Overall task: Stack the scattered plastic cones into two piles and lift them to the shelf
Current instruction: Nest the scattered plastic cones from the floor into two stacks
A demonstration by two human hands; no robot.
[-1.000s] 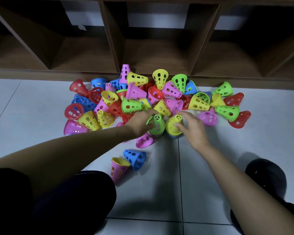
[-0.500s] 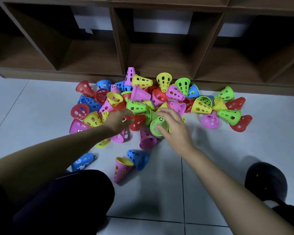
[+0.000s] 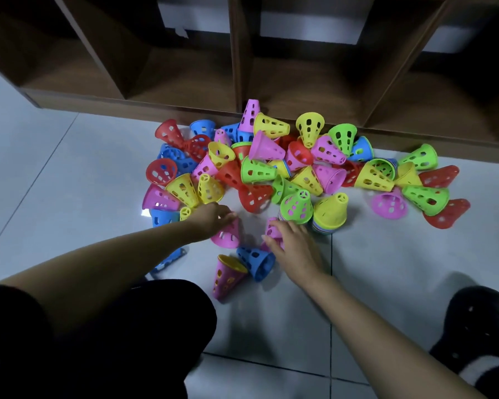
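Several perforated plastic cones [image 3: 258, 169] in red, blue, pink, yellow and green lie scattered on the tiled floor in front of a low wooden shelf [image 3: 127, 106]. Two short upright piles stand at the heap's near edge, one topped by a green cone [image 3: 296, 207], the other by a yellow cone [image 3: 330, 211]. My left hand [image 3: 213, 218] grips the narrow end of a pink cone [image 3: 228, 236] lying on the floor. My right hand [image 3: 296, 249] holds another pink cone [image 3: 271, 229] just left of the green-topped pile.
A blue cone [image 3: 257, 262] and a pink cone with a yellow one inside [image 3: 228, 276] lie between my hands, nearest me. Another blue cone [image 3: 170, 259] shows under my left forearm. My dark-clad knee [image 3: 98, 326] and black shoe [image 3: 478, 326] flank the floor.
My left hand drew back from the heap onto a pink cone. My right hand left the green-topped pile and dropped onto the other pink cone. The view tilted slightly.
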